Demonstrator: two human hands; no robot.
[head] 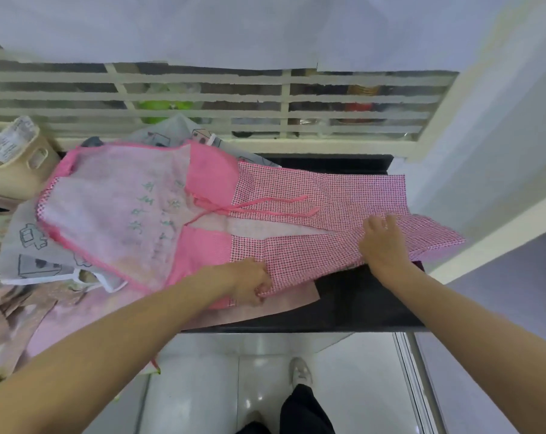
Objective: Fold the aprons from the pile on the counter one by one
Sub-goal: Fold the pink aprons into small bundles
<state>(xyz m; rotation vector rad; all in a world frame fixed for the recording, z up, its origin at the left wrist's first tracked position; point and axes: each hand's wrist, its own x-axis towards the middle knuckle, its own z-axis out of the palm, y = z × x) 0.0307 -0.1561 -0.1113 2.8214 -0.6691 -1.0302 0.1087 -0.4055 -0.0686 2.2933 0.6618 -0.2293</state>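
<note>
Pink checked apron [312,195] lies spread on the black counter [359,305], its long axis running nine to three o'clock. The left hand [252,281] pinches its near edge at six o'clock, while the right hand [382,241] rests fingers-relaxed on the folded-in flap toward four o'clock. More aprons [30,245] are piled at nine o'clock, partly under it.
</note>
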